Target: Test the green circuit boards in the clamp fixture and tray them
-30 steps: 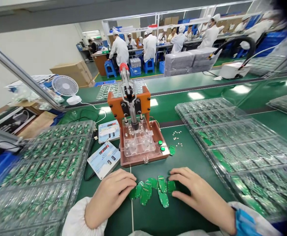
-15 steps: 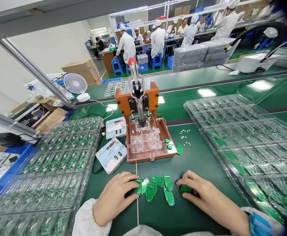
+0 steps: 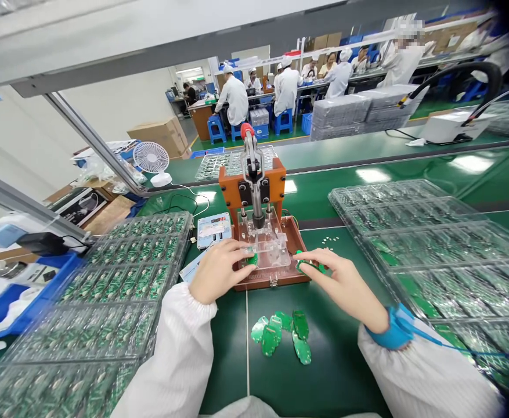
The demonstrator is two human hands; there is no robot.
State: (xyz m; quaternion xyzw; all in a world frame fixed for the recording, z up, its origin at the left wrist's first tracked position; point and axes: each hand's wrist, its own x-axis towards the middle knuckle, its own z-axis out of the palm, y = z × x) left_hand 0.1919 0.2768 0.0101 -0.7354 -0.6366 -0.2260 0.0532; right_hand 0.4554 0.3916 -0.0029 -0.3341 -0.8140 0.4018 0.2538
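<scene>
An orange and brown test fixture (image 3: 275,235) with a clear acrylic nest and a red-tipped lever stands on the green bench. My left hand (image 3: 219,270) pinches a small green circuit board at the nest's left side. At the fixture's right front, my right hand (image 3: 336,278) holds another green circuit board. A loose pile of several green circuit boards (image 3: 282,334) lies on the mat between my forearms.
Clear blister trays of green boards (image 3: 119,278) fill the left side; clear trays (image 3: 432,244) lie on the right, only a few of their cells holding boards. Two small meter boxes (image 3: 213,229) sit left of the fixture. A white fan (image 3: 152,159) stands behind. Several workers in white sit at far benches.
Both hands lifted from the pile of boards, each taking one board, and moved forward to the fixture. The view tilted up and my sleeves came into view.
</scene>
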